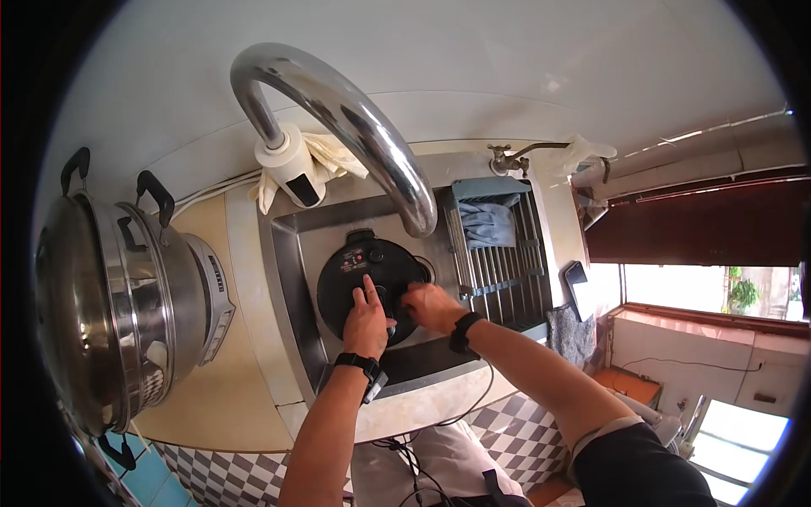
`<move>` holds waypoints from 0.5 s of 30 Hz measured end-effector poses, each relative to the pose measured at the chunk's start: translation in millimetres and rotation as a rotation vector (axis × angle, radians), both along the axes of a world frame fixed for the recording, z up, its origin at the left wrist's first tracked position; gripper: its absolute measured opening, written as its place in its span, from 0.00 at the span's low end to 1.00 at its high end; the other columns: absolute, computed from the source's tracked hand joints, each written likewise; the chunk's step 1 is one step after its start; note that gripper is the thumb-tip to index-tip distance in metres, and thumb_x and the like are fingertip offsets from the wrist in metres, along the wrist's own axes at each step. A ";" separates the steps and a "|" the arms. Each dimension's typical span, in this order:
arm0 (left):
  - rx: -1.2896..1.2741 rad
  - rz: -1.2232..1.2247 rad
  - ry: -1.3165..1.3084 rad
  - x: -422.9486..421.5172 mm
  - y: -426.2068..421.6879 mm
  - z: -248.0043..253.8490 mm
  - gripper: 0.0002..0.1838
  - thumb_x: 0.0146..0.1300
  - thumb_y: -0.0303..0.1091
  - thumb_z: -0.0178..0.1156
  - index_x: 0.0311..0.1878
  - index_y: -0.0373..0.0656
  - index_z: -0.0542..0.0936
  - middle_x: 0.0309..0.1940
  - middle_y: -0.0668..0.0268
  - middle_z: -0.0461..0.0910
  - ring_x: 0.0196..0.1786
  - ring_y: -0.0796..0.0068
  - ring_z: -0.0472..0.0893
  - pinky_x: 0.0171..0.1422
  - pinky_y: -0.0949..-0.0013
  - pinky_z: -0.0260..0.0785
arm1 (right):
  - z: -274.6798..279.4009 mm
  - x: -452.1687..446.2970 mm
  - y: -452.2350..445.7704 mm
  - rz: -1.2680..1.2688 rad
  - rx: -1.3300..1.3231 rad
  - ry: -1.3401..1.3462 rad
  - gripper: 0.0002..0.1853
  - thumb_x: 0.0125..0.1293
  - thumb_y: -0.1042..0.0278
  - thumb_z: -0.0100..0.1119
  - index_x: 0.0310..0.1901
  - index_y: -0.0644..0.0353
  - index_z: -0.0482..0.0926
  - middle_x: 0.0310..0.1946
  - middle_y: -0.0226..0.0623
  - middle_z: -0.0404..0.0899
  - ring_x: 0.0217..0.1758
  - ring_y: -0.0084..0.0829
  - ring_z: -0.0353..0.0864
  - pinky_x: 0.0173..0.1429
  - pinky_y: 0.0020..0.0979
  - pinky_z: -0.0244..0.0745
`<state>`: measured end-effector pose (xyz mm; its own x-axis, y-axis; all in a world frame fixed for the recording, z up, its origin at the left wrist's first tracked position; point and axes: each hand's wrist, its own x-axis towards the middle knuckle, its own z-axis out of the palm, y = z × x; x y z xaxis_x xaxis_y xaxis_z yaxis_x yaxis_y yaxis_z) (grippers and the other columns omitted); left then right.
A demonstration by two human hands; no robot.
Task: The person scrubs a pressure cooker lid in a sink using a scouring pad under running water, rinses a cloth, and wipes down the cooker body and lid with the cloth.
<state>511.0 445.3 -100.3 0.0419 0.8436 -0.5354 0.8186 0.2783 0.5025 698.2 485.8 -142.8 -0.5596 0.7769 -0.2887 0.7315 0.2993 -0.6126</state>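
Note:
A round black pressure cooker lid (340, 291) lies in the metal sink (291, 269), its small panel of printed marks and lights facing up. My left hand (368, 327) is on the middle of the lid, index finger stretched across the top and thumb closed in by the dark central handle. At the lid's right side is my right hand (432, 308), fingers curled in and a little blurred. Whatever those fingers hold is hidden. Both wrists wear black bands.
A thick chrome faucet (363, 118) arches over the sink from a white base. To the right, a metal drying rack (498, 264) holds a grey-blue cloth (488, 225). A large steel steamer pot (127, 296) stands left. Cables hang in front of the counter (241, 372).

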 end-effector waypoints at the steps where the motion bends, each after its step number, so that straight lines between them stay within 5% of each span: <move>1: -0.002 0.000 0.000 -0.3 2.3 -0.2 0.58 0.58 0.33 0.79 0.83 0.31 0.51 0.61 0.44 0.71 0.57 0.41 0.83 0.60 0.51 0.80 | -2.5 1.1 9.8 0.023 0.000 -0.028 0.06 0.63 0.71 0.64 0.41 0.58 0.85 0.40 0.49 0.82 0.46 0.57 0.85 0.51 0.53 0.83; 5: 0.024 0.034 -0.012 0.2 2.7 -1.7 0.56 0.59 0.32 0.79 0.83 0.31 0.52 0.61 0.44 0.71 0.57 0.40 0.83 0.59 0.50 0.80 | -5.2 -25.6 8.4 -0.345 0.211 0.073 0.05 0.63 0.73 0.62 0.40 0.60 0.84 0.41 0.52 0.83 0.43 0.59 0.86 0.49 0.54 0.84; 8: 0.062 -0.035 0.082 1.2 3.4 1.6 0.56 0.60 0.35 0.78 0.84 0.31 0.52 0.60 0.46 0.71 0.51 0.45 0.87 0.55 0.54 0.83 | -13.2 -13.9 -26.4 -0.183 0.036 -0.009 0.07 0.62 0.73 0.63 0.42 0.59 0.85 0.43 0.53 0.84 0.46 0.59 0.86 0.50 0.53 0.85; 10: 0.040 -0.045 0.115 -0.5 8.7 5.1 0.48 0.64 0.35 0.75 0.81 0.32 0.59 0.60 0.47 0.72 0.52 0.45 0.86 0.56 0.53 0.83 | 0.8 -1.7 -27.0 -0.108 -0.064 -0.058 0.08 0.62 0.73 0.64 0.43 0.59 0.85 0.45 0.53 0.84 0.46 0.59 0.86 0.51 0.53 0.85; 13: 0.124 -0.168 0.173 -21.4 28.8 26.5 0.37 0.68 0.37 0.71 0.76 0.33 0.68 0.61 0.48 0.73 0.56 0.46 0.85 0.56 0.53 0.82 | 31.0 4.4 -30.3 -0.317 -0.034 0.058 0.15 0.61 0.73 0.69 0.51 0.59 0.86 0.48 0.49 0.84 0.51 0.56 0.86 0.57 0.52 0.83; 14: 0.174 -0.110 0.088 -24.9 43.1 58.8 0.29 0.73 0.34 0.65 0.74 0.35 0.72 0.64 0.46 0.73 0.65 0.44 0.80 0.68 0.50 0.75 | 48.9 5.4 -38.6 -0.415 -0.022 0.090 0.13 0.65 0.73 0.64 0.51 0.58 0.85 0.48 0.52 0.83 0.52 0.58 0.85 0.57 0.53 0.82; 15: 0.175 -0.129 0.116 -32.9 54.3 70.5 0.29 0.73 0.34 0.65 0.74 0.35 0.72 0.64 0.46 0.73 0.65 0.44 0.80 0.68 0.50 0.75 | 57.9 7.6 -49.7 -0.457 -0.019 0.069 0.15 0.66 0.74 0.63 0.55 0.59 0.82 0.49 0.51 0.82 0.53 0.58 0.83 0.57 0.53 0.81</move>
<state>478.1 499.5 -29.8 0.1020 0.9156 -0.3889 0.8966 0.0847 0.4346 705.8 436.0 -84.9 -0.1789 0.9435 -0.2791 0.7433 -0.0562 -0.6666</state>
